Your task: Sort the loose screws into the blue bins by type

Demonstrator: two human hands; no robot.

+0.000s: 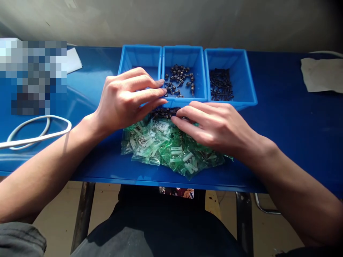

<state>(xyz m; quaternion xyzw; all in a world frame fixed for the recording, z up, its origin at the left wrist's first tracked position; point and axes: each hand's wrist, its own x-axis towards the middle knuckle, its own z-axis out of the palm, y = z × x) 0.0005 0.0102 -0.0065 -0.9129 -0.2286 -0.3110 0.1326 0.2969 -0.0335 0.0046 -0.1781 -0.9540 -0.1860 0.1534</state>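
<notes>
My left hand (131, 94) reaches over the front of the left blue bin (140, 51), its fingers stretched out and slightly apart. Its fingertips are at the front left corner of the middle blue bin (184, 53), which holds several dark screws with washers (179, 73). My right hand (211, 123) is palm down in front of the bins, fingers slightly bent and apart. Its fingertips touch or hover over a heap of dark screws (163, 113); I cannot tell which. Below both hands lies a pile of green clear packets (171, 150) with white plastic pieces and screws inside.
The right blue bin (241, 71) contains thin black screws (221, 85). A white cable (48, 135) loops across the blue table (289, 125) at left. White paper (73, 60) lies at back left, a beige sheet (321, 75) at far right. A wall (171, 21) stands behind.
</notes>
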